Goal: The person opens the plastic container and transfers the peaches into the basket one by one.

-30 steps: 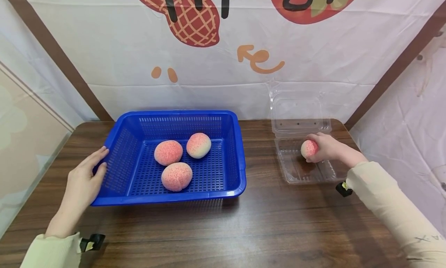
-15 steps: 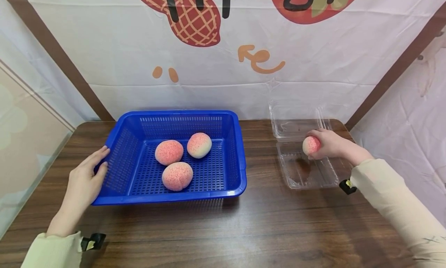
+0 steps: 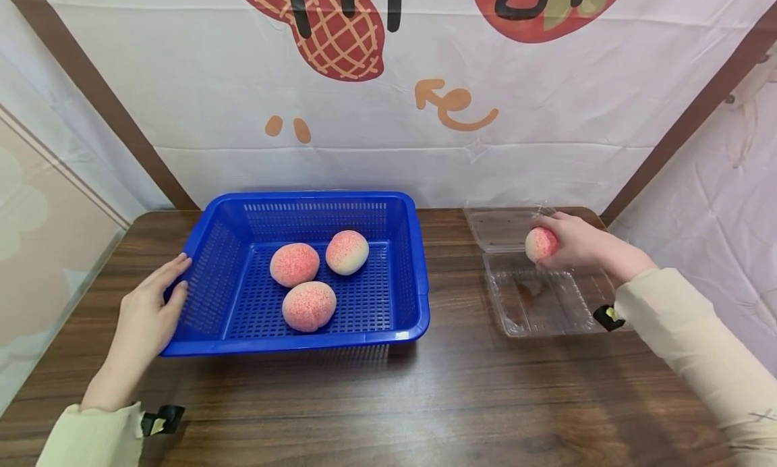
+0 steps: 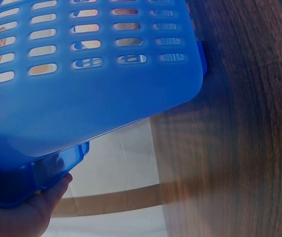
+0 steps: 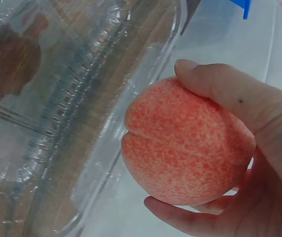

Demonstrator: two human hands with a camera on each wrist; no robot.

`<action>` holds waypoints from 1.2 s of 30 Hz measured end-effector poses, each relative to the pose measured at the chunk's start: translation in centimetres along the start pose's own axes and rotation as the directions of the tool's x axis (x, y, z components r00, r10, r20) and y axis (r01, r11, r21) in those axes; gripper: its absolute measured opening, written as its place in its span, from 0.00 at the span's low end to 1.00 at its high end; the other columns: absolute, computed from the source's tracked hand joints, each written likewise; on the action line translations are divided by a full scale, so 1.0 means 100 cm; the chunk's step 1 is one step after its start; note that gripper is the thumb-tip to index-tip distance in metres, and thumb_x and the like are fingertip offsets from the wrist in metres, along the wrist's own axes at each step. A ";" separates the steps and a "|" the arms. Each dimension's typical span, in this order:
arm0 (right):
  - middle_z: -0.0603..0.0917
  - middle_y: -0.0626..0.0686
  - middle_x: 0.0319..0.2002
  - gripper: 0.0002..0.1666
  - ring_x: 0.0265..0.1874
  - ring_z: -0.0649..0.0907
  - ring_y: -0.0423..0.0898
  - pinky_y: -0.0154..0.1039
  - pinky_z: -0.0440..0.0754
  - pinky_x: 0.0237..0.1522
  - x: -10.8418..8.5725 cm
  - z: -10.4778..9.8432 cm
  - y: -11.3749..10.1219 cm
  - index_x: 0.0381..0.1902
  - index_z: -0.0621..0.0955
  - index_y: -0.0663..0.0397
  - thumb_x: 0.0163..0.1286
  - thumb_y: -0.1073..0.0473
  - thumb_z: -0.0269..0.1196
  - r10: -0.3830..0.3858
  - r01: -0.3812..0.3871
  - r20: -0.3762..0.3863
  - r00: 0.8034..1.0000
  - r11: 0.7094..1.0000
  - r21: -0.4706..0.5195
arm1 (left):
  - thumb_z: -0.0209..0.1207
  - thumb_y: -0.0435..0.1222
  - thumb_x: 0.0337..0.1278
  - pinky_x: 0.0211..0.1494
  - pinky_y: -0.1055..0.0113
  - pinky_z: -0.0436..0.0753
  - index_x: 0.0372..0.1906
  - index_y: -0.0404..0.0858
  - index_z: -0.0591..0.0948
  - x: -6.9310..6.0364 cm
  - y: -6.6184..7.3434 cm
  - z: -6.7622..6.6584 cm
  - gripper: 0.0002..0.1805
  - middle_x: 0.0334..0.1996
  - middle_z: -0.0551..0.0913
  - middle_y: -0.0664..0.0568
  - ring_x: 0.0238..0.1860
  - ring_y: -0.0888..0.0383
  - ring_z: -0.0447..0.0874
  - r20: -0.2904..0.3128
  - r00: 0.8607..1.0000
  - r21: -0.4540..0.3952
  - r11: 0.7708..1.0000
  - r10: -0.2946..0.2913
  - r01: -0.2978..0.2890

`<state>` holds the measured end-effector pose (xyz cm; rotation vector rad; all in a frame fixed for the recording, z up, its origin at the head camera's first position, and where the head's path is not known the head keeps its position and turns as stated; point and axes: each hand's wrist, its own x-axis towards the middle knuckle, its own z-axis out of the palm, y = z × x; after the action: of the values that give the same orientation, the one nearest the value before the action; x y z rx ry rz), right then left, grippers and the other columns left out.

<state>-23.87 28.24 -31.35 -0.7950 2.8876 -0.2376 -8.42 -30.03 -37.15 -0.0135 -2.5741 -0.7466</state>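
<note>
My right hand (image 3: 573,241) grips a pink and cream peach (image 3: 540,245) between thumb and fingers, above the open clear plastic clamshell box (image 3: 540,305). In the right wrist view the peach (image 5: 190,143) shows its crease, and the box lies beside it. My left hand (image 3: 146,318) holds the left rim of a blue plastic basket (image 3: 291,347); part of that hand (image 4: 30,212) shows at the rim in the left wrist view. Inside the basket lie three peaches: one at the left (image 3: 294,264), one at the right (image 3: 347,252) and one in front (image 3: 309,306).
Both containers stand on a dark wood table (image 3: 388,413), with bare wood between them. A white printed cloth (image 3: 376,163) hangs behind the table's back edge. The box's clear lid (image 3: 500,225) leans back toward that edge.
The box lid has tipped back from upright to lower, and the box has shifted slightly nearer. My right hand has moved a little back with the peach. My left hand has stayed put.
</note>
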 end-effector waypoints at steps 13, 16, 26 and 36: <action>0.74 0.66 0.45 0.39 0.37 0.78 0.56 0.48 0.78 0.31 0.005 -0.017 -0.012 0.53 0.72 0.60 0.42 0.53 0.71 -0.018 0.018 -0.008 1.000 0.999 -0.027 | 0.47 0.28 0.60 0.59 0.41 0.60 0.57 0.26 0.71 0.001 0.000 -0.001 0.20 0.59 0.69 0.35 0.59 0.33 0.65 0.010 1.000 0.002 1.000 -0.012 0.012; 0.74 0.65 0.45 0.39 0.37 0.78 0.56 0.49 0.78 0.32 0.005 -0.019 -0.014 0.53 0.72 0.58 0.42 0.53 0.72 -0.018 0.018 -0.006 1.000 1.000 -0.013 | 0.47 0.28 0.61 0.59 0.41 0.61 0.57 0.26 0.71 0.000 0.000 -0.001 0.20 0.59 0.69 0.35 0.59 0.33 0.65 0.012 1.000 0.003 1.000 -0.016 0.016; 0.74 0.62 0.44 0.37 0.37 0.77 0.55 0.48 0.77 0.32 0.007 -0.024 -0.023 0.52 0.73 0.57 0.42 0.56 0.72 -0.049 0.050 -0.010 0.999 0.999 0.004 | 0.47 0.28 0.61 0.59 0.41 0.60 0.57 0.26 0.71 0.001 0.001 -0.002 0.20 0.59 0.69 0.35 0.59 0.34 0.65 0.017 1.000 0.001 1.000 -0.023 0.023; 0.73 0.62 0.45 0.36 0.39 0.77 0.55 0.49 0.78 0.36 0.010 -0.030 -0.030 0.52 0.73 0.57 0.42 0.58 0.72 -0.060 0.060 0.000 0.998 0.998 0.032 | 0.47 0.28 0.61 0.59 0.41 0.61 0.57 0.26 0.71 0.002 0.002 -0.004 0.20 0.59 0.69 0.35 0.59 0.34 0.65 0.021 1.000 -0.002 1.000 -0.024 0.024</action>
<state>-23.76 25.57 -27.95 -0.8767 2.8540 -0.2885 -8.42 -30.12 -36.68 0.0084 -2.5970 -0.7624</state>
